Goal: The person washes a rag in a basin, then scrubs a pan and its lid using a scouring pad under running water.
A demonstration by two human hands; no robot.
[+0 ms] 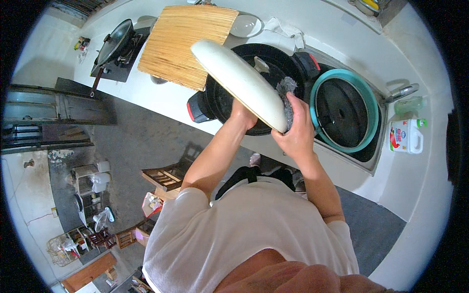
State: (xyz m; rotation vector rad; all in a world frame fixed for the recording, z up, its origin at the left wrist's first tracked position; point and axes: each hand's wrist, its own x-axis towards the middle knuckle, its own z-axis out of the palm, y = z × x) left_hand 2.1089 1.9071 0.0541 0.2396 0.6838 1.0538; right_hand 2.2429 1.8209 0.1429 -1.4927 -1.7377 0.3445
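Note:
A large shallow white dish (240, 82), perhaps a bowl or a lid, is held tilted above a wide black pot (271, 49). My left hand (243, 114) grips it from its near, lower side, with the fingers hidden behind the rim. At its right end, my right hand (297, 133) presses a grey steel-wool scourer (287, 86) against the dish, the thumb near the rim. The black pot has two side handles with red trim. Inside it, partly covered by the dish, shows a small pale object (261, 65) that I cannot identify.
Right of the pot, a teal-rimmed basin (373, 110) sits in the sink beside a faucet (402, 92) and a white detergent jug (406, 136). Leftward lie a slatted bamboo mat (183, 40) and a lidded pan (116, 42) on a stove. A white bowl (246, 25) and cloth (284, 27) stand behind.

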